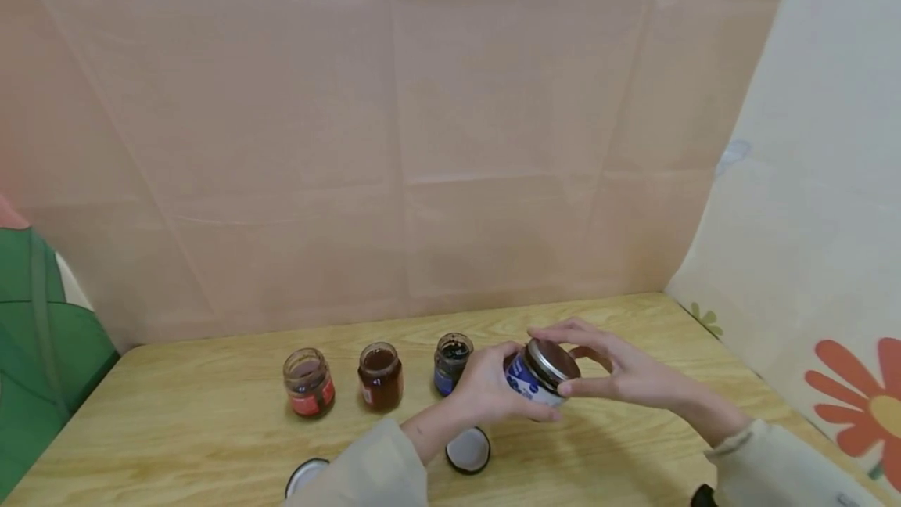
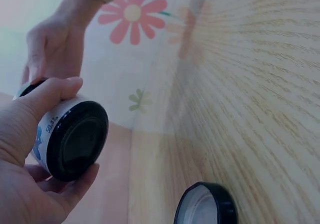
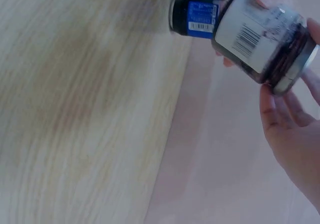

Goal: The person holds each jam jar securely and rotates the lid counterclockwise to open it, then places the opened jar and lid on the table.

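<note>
Both hands hold a small jar (image 1: 529, 379) with a blue and white label, tilted, just above the wooden table (image 1: 211, 429). My left hand (image 1: 486, 393) grips its body; the left wrist view shows the jar's dark base (image 2: 76, 140) between thumb and fingers (image 2: 52, 92). My right hand (image 1: 587, 370) curls thumb and fingers round its metal lid (image 1: 554, 362). In the right wrist view the jar (image 3: 255, 32) shows a barcode label and dark contents, the lid's rim (image 3: 295, 72) against my right hand (image 3: 290, 129).
Three open jars stand in a row behind: red-labelled (image 1: 308, 382), brown (image 1: 380, 375) and blue-labelled (image 1: 452, 362). Two loose lids lie near the front edge, one (image 1: 468, 450) under my left wrist, one (image 1: 306, 476) further left. A pink cloth backdrop hangs behind, a flowered sheet (image 1: 845, 397) at right.
</note>
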Motion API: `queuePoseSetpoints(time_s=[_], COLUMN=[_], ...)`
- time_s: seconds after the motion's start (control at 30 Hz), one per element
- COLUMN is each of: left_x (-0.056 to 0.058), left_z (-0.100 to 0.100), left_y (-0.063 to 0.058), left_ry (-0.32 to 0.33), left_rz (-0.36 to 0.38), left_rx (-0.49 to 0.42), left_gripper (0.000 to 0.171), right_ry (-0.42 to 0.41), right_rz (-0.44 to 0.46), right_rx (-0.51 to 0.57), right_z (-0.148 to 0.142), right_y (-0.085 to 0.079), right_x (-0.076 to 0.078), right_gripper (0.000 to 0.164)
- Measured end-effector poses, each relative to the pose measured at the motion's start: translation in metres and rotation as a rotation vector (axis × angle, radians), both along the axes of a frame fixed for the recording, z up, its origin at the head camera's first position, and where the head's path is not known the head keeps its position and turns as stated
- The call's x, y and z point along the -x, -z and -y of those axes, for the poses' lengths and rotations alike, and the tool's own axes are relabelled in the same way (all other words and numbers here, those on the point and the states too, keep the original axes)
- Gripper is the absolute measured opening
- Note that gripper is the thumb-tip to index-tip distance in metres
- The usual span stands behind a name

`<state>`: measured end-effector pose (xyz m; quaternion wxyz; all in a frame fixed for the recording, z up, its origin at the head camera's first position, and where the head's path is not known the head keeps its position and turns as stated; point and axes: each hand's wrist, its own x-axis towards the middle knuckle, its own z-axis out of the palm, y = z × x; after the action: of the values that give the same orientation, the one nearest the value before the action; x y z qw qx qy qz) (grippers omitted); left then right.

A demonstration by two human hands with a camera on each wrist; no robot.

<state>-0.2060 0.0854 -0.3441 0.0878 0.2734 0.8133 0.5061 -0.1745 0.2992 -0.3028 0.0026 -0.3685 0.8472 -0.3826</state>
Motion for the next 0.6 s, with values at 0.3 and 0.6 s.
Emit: queuePoseSetpoints(time_s=[0.3,0.6], left_x=[-0.010,-0.014], left_z=[-0.006,-0.010], left_y=[-0.002,-0.003], left_ry=[-0.170,-0.210], left_rz=[-0.144,-0.185], left_rx=[0.048,0.110], left_gripper=[0.070,0.068], right_ry=[0.346,0.527], right_rz=[-0.009,0.181], right_rx=[-0.081,-0.177], right_z=[0.013,0.024], right_y=[-0.006,-0.020], right_x=[-0.004,-0.001], right_gripper=[0.037,0.040])
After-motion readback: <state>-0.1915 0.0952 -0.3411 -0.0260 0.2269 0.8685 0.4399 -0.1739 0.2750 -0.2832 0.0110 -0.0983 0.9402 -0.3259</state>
